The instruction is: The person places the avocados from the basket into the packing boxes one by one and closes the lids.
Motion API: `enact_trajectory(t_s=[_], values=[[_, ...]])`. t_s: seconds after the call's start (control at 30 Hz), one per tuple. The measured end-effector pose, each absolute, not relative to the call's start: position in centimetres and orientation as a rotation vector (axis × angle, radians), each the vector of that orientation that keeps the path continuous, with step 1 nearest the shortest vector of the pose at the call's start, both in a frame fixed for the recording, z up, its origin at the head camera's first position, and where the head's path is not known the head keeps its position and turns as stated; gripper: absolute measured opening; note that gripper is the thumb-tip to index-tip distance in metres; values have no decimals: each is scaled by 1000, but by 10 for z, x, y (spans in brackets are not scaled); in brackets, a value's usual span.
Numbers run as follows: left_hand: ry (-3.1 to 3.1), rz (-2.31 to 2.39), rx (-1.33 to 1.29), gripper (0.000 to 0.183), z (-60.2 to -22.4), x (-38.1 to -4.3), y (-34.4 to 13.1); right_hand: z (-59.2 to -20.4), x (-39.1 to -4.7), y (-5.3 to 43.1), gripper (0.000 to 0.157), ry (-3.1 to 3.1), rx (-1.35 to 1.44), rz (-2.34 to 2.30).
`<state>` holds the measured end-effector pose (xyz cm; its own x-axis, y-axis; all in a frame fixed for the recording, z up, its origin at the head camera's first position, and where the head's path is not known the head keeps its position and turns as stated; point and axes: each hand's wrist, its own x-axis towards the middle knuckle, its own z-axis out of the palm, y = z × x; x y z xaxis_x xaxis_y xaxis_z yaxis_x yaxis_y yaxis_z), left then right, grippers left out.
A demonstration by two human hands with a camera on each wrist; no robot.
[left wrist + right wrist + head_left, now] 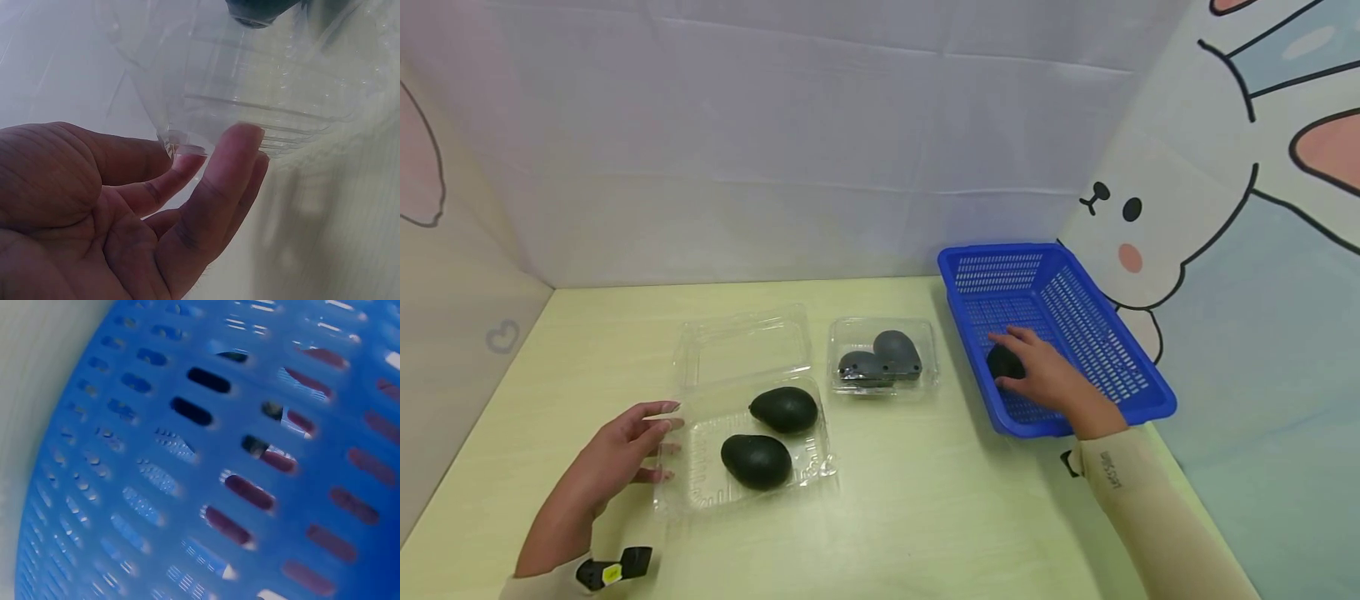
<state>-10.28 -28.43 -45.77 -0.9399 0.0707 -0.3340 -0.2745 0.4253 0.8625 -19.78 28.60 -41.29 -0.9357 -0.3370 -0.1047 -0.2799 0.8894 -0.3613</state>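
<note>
On the left, an open clear plastic clamshell box point(700, 433) holds two dark green avocados, one avocado point(784, 409) behind the other avocado point(757, 462). My left hand point(622, 450) is at the box's left edge; in the left wrist view its thumb point(134, 159) and fingers pinch the rim at a corner. Inside the blue basket point(958, 292), my right hand point(1045, 372) grips another avocado point(1004, 363) from above, near the basket's left wall. The right wrist view shows that hand and the dark fruit only in pieces through the basket's slots.
A closed clear box point(842, 333) with two dark avocados point(897, 348) inside stands between the open box and the basket. The open box's lid point(741, 342) lies back toward the wall. White cloth walls point(775, 167) border the pale table point(880, 517) behind and at both sides.
</note>
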Motion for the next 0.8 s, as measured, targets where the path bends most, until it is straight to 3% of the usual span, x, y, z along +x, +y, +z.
enact_trajectory(t_s=[0.8], values=[[2362, 1521, -169, 47, -457, -102, -284, -427, -201, 280, 56, 2873, -458, -505]])
